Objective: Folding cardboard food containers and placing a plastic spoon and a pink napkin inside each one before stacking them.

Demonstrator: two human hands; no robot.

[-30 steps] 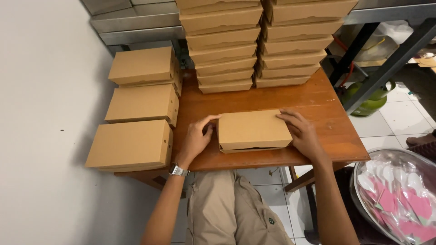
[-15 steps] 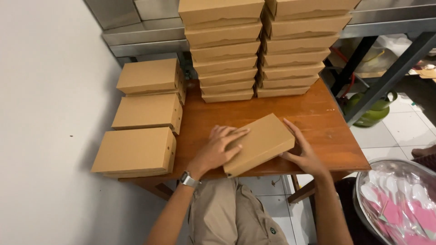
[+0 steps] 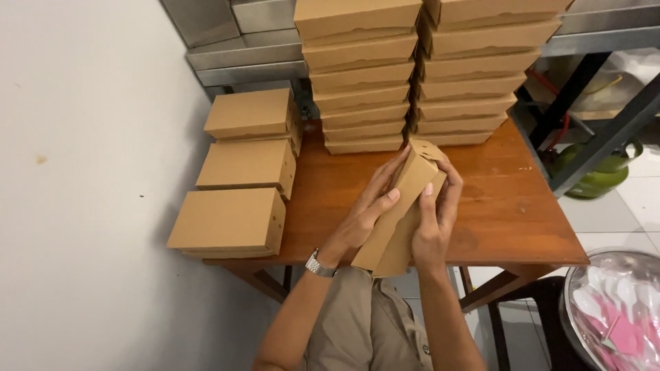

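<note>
Wooden tabletop (image 3: 509, 206) is carrying everything. Both hands are grasping a tilted brown cardboard box (image 3: 402, 206) above its front edge: the left hand (image 3: 364, 213) pressing its broad face, the right hand (image 3: 434, 220) wrapping its side. Behind are standing two tall box stacks (image 3: 419, 69), with three closed boxes (image 3: 240, 165) lying at left.

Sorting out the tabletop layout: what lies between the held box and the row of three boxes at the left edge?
In the head view, only bare wooden table separates the held box from the three boxes.
</note>
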